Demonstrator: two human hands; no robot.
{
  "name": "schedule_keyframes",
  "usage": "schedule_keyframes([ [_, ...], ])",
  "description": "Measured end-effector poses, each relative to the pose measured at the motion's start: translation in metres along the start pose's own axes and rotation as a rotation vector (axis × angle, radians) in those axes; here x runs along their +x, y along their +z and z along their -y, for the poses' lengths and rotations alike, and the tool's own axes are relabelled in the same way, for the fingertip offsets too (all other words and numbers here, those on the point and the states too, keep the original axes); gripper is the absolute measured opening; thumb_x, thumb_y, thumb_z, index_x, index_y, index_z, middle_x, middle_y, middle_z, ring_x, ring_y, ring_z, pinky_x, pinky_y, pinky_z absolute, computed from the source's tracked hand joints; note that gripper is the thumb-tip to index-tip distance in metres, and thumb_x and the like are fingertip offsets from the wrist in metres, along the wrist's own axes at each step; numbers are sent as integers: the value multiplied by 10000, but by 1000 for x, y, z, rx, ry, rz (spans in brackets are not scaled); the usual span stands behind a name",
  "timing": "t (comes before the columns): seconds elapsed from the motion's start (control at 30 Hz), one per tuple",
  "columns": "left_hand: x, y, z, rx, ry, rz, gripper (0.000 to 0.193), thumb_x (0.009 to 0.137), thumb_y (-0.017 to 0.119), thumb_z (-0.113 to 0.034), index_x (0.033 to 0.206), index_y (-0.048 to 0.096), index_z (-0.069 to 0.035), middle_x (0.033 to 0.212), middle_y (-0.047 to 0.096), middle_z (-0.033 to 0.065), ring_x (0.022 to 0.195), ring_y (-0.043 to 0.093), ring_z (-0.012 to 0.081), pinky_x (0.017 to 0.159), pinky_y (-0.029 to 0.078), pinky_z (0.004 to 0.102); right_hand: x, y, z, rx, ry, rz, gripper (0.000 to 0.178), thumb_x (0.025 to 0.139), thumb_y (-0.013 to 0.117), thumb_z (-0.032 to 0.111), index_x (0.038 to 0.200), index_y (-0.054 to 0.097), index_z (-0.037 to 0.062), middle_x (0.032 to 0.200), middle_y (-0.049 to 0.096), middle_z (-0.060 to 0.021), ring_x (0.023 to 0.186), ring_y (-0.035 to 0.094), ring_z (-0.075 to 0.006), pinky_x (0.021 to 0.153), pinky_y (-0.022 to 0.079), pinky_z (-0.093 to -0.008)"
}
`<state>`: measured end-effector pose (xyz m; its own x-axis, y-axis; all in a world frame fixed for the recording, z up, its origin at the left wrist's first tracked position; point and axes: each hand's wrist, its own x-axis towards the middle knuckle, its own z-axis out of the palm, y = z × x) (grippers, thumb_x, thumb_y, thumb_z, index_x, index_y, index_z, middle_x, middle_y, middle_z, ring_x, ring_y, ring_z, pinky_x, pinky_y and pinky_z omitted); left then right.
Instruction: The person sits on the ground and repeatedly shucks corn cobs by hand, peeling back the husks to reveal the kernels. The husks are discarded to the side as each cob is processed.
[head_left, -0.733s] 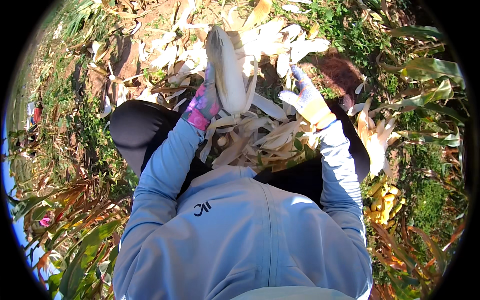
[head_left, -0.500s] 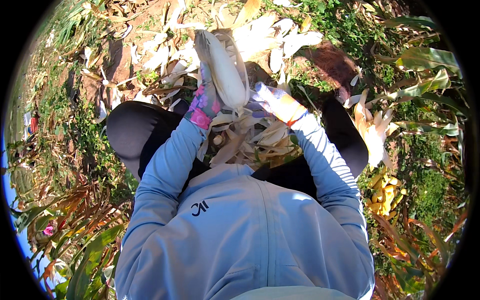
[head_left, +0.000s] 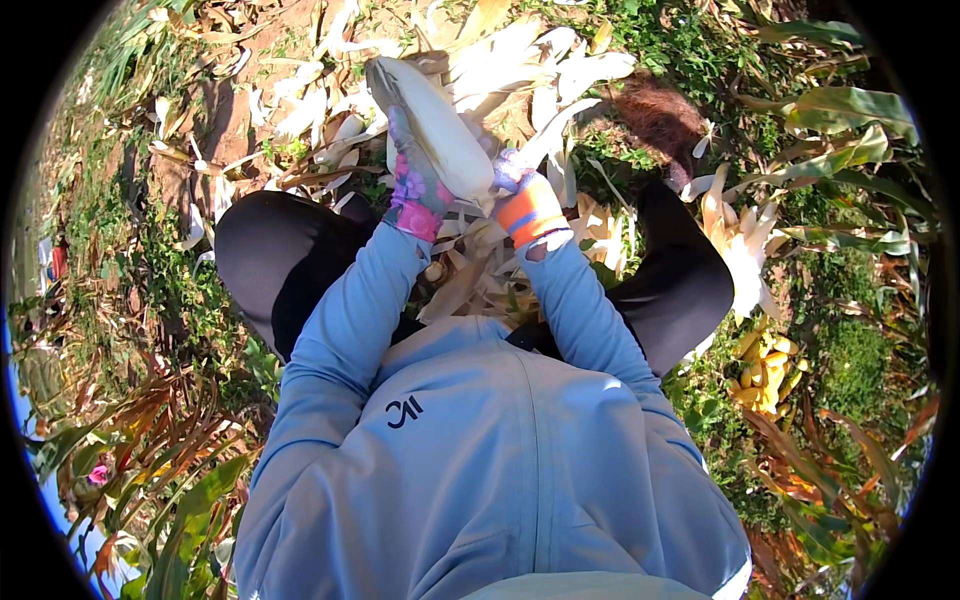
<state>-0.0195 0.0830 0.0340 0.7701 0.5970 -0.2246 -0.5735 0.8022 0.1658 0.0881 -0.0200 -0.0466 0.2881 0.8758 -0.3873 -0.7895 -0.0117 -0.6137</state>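
An ear of corn [head_left: 445,130], wrapped in pale husk, slants in front of me, its darker tip up and to the left. My left hand [head_left: 415,180], in a grey and pink flowered glove, is closed around the ear's left side. My right hand [head_left: 522,198], in a purple patterned glove with an orange cuff, is closed at the ear's lower end. A pale husk leaf [head_left: 556,132] runs up and right from its fingers, which are partly hidden against the ear.
Stripped husks [head_left: 480,265] lie between my bent legs, with more scattered husks [head_left: 500,70] ahead. To the right are an opened husk bunch [head_left: 742,245] and a pile of yellow corn ears [head_left: 768,372]. A reddish-brown tuft [head_left: 655,115] lies far right. Corn plants [head_left: 850,110] edge the right side.
My right hand has moved left against the ear's base and closed there. A husk leaf that lay along the ear now points away to the right. The ear tilts further left.
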Motion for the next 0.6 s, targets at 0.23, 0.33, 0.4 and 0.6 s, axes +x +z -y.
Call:
schedule_keyframes([
  [0.23, -1, -18, -12, 87, -283, 67, 683, 818, 361, -632, 1043, 514, -6, 858, 563, 153, 737, 566, 272, 668, 493, 417, -18, -2, 13, -1022, -160, -32, 254, 893, 407, 294, 878, 559, 92, 674, 566, -14, 561, 502, -141, 522, 391, -330],
  [0.33, -2, -31, -23, 376, -217, 79, 647, 813, 429, -600, 1082, 508, -17, 906, 574, 158, 800, 588, 258, 705, 499, 417, -27, -24, 28, -1526, -322, 32, 357, 850, 503, 371, 942, 546, 29, 666, 573, -94, 559, 513, -250, 534, 408, -326],
  [0.4, -20, 0, -14, 453, -120, -138, 711, 795, 387, -651, 1124, 469, -25, 944, 568, 148, 823, 578, 244, 734, 488, 388, -44, -5, 54, -1661, -35, 21, 519, 778, 589, 414, 1102, 504, 17, 903, 590, -191, 839, 557, -333, 755, 429, -376],
  [0.6, 3, -33, -4, 411, 123, -69, 711, 826, 365, -616, 1239, 381, -37, 1134, 509, 140, 1022, 514, 248, 892, 420, 407, -50, 4, 66, -1442, -86, -66, 551, 760, 666, 286, 1190, 471, 2, 1072, 562, -169, 966, 539, -202, 848, 419, -292],
])
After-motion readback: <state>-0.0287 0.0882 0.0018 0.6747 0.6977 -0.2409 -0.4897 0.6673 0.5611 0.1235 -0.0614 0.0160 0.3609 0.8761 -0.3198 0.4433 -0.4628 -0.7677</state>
